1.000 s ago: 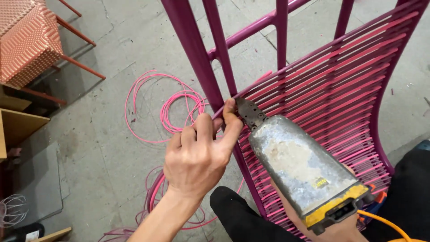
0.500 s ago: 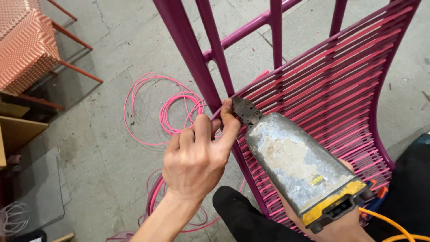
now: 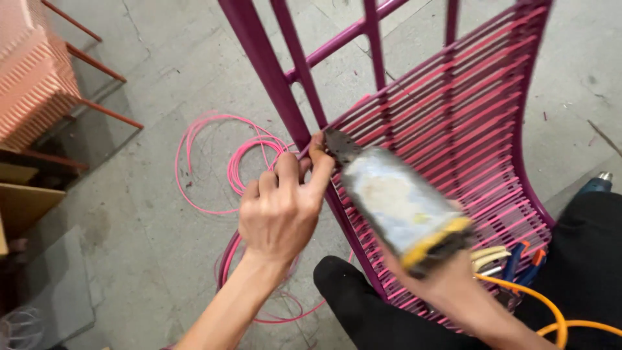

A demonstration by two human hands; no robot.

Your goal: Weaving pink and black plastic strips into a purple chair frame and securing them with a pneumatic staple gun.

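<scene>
Over grey concrete floor (image 3: 142, 194), left hand (image 3: 278, 214) fingers pinching pink cord (image 3: 214, 155), right hand (image 3: 447, 285) gripping heat gun (image 3: 395, 201), magenta chair (image 3: 453, 129)

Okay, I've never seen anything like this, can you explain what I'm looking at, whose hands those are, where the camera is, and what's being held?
The camera sits on a person's head and looks down at that person's own two bare hands. No robot is involved. The left hand pinches a pink cord against the magenta metal chair frame, whose seat is woven from rows of the same cord. The right hand grips a worn grey power tool with a yellow end, its dark tip pressed at the spot where the cord meets the frame. An orange cable trails near that wrist. On the concrete floor lie loose coils of pink cord, and a salmon-coloured woven chair stands at the upper left.
</scene>
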